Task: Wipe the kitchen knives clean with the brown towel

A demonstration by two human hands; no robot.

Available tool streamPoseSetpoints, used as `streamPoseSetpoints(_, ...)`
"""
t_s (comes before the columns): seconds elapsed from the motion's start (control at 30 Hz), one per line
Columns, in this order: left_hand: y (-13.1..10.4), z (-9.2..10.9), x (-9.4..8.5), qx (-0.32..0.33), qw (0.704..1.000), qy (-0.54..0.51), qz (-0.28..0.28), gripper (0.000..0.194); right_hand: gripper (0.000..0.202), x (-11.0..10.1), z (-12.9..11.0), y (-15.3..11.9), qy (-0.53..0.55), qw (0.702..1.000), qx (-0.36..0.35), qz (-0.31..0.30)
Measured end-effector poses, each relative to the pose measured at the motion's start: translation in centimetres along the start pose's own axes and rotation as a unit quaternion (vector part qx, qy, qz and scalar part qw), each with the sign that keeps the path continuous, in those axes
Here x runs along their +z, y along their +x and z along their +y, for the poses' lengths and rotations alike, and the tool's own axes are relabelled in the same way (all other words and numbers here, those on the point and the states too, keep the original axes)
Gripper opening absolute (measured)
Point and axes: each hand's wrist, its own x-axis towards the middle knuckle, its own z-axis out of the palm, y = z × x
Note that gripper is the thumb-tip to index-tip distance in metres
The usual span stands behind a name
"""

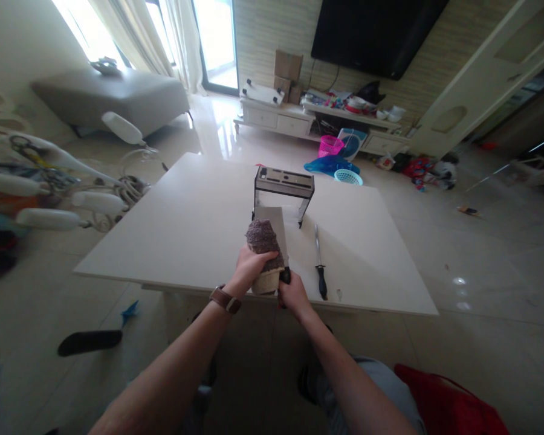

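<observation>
My right hand is closed around the black handle of a cleaver, whose broad grey blade points away from me over the table's near side. A fuzzy purple-brown cloth with a beige edge lies over part of the blade. My left hand grips this cloth from the left, thumb on top; its other fingers are mostly hidden. Just beyond the blade stands a knife block with a slotted top and dark frame. To the right of my hands, a honing steel with a black handle rests on the table.
The white table spans the middle of the view. A small pale item lies near its front edge. Beyond it are a blue basket, a pink basket and a TV cabinet. White-armed equipment stands left.
</observation>
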Motion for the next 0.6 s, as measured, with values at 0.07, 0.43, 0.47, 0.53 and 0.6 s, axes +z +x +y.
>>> streamPoseSetpoints(0.07, -0.04, -0.19, -0.02, 0.004, 1.0, 0.0, -0.003, 0.044, 0.029, -0.04, 0.13, -0.09, 0.029, 0.999, 0.014, 0.007)
streamPoseSetpoints(0.43, 0.42, -0.62, 0.05, 0.002, 1.0, -0.005, -0.003, 0.047, 0.02, -0.02, -0.52, -0.29, 0.077, 0.996, 0.04, -0.001)
streamPoseSetpoints(0.47, 0.45, -0.66, 0.1, 0.002, 1.0, -0.007, -0.005, 0.048, 0.021, -0.06, -0.52, -0.27, 0.074, 0.996, 0.042, 0.001)
streamPoseSetpoints(0.53, 0.47, -0.71, 0.18, 0.002, 1.0, -0.01, -0.01, 0.049, 0.023, -0.15, -0.56, -0.25, 0.068, 0.997, 0.044, 0.004)
streamPoseSetpoints(0.6, 0.44, -0.69, 0.22, 0.003, 1.0, -0.007, -0.008, 0.049, 0.026, -0.19, -0.65, -0.29, 0.068, 0.997, 0.042, 0.008)
